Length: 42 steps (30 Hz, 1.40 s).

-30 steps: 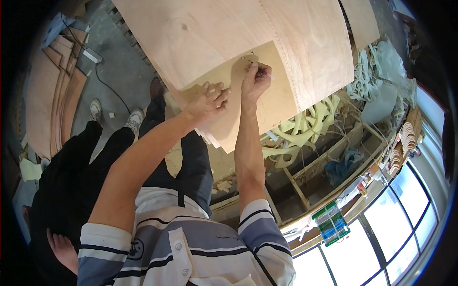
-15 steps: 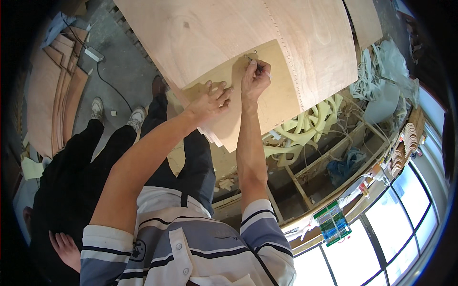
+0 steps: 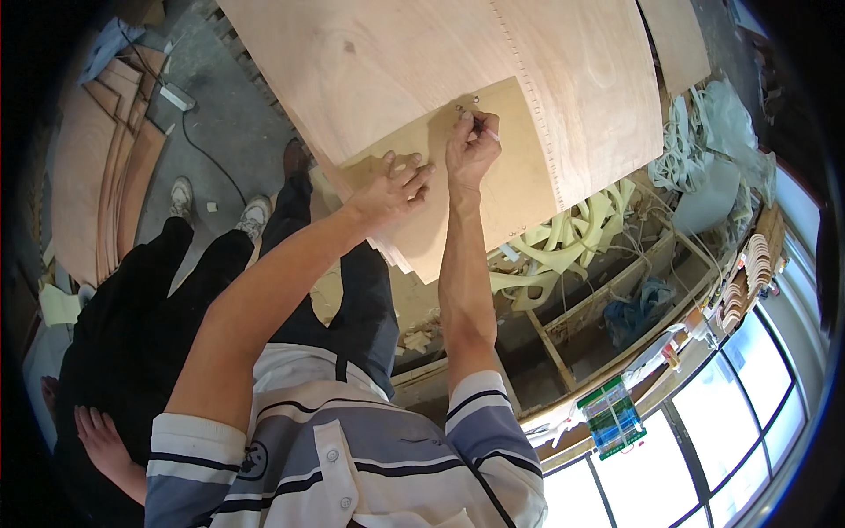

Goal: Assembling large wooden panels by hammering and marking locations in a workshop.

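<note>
A flat tan board [image 3: 515,141] lies on a large pale plywood sheet [image 3: 378,53] in front of me. My left hand [image 3: 400,187] rests on the board's left part with fingers spread. Near the board's far edge, my right hand [image 3: 473,151] is closed in a pinch around a slim pen [image 3: 481,127] with a dark body and a pale end. Its tip points toward small knobs or holes [image 3: 466,104] close to that edge; which they are, I cannot make out. A row of stitch-like marks [image 3: 528,88] runs along the sheet beside the board.
At left stand stacked curved wood panels [image 3: 97,176], a power strip [image 3: 178,97] on the floor and a person in dark clothes [image 3: 132,352]. Yellowish foam offcuts [image 3: 572,233] lie right of the board, beside a wooden frame [image 3: 550,352] and plastic bags [image 3: 726,123].
Both my hands keep nearly the same places on the board, and the whole view shifts slightly. The other person's hand at lower left has moved a little left and up.
</note>
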Each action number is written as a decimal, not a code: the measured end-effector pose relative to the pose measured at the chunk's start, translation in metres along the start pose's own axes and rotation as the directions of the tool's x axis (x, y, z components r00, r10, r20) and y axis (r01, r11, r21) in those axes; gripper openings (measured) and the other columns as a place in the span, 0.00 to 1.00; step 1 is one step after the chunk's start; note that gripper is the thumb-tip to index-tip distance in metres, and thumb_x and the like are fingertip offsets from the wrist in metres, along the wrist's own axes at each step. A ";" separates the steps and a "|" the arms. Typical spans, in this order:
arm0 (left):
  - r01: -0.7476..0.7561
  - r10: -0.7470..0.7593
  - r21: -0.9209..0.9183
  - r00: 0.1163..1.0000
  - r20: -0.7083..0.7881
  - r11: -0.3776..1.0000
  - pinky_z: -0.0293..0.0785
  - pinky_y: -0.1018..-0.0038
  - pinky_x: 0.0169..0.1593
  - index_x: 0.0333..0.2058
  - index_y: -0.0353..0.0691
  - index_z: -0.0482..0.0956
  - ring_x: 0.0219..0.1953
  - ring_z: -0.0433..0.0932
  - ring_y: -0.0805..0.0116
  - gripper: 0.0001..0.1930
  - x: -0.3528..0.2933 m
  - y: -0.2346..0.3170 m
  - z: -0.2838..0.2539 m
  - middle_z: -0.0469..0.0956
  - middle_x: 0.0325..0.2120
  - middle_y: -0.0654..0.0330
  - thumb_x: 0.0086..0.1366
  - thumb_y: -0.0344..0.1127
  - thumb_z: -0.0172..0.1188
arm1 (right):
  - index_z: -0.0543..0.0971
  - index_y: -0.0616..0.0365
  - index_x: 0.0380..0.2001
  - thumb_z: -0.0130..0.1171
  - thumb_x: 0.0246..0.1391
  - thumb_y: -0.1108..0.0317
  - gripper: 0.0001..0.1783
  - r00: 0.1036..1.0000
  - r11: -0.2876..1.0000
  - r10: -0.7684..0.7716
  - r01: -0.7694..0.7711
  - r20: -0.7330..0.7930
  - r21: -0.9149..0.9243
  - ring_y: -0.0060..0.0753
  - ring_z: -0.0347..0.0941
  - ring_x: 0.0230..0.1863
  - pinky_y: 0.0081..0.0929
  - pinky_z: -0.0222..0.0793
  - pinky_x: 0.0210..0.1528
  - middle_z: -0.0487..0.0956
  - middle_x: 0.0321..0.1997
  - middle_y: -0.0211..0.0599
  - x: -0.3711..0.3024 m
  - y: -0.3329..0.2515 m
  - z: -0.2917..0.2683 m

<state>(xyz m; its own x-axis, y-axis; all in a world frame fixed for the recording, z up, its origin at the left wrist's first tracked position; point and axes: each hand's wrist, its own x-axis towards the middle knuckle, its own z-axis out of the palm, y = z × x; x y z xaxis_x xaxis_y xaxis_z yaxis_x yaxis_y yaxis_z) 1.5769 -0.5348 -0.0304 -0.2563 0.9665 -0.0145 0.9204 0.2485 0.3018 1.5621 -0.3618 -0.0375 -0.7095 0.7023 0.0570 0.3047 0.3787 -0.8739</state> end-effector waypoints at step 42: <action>0.021 -0.058 0.094 0.913 0.404 0.995 0.58 0.41 0.57 0.63 0.62 0.59 0.62 0.54 0.39 0.43 0.042 0.043 -0.039 0.54 0.60 0.45 0.47 0.45 0.70 | 0.72 0.67 0.30 0.54 0.55 0.76 0.04 0.741 0.920 0.384 -0.256 -0.551 0.296 0.18 0.71 0.23 0.17 0.69 0.27 0.76 0.23 0.33 -0.114 0.088 -0.192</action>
<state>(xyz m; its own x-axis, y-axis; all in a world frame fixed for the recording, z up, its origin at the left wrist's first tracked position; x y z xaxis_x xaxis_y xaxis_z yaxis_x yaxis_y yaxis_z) 1.5942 -0.4860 0.0191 -0.1676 0.8939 -0.4158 0.9384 0.2739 0.2106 1.7922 -0.2925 -0.0283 -0.0590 0.9979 -0.0271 0.2740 -0.0100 -0.9617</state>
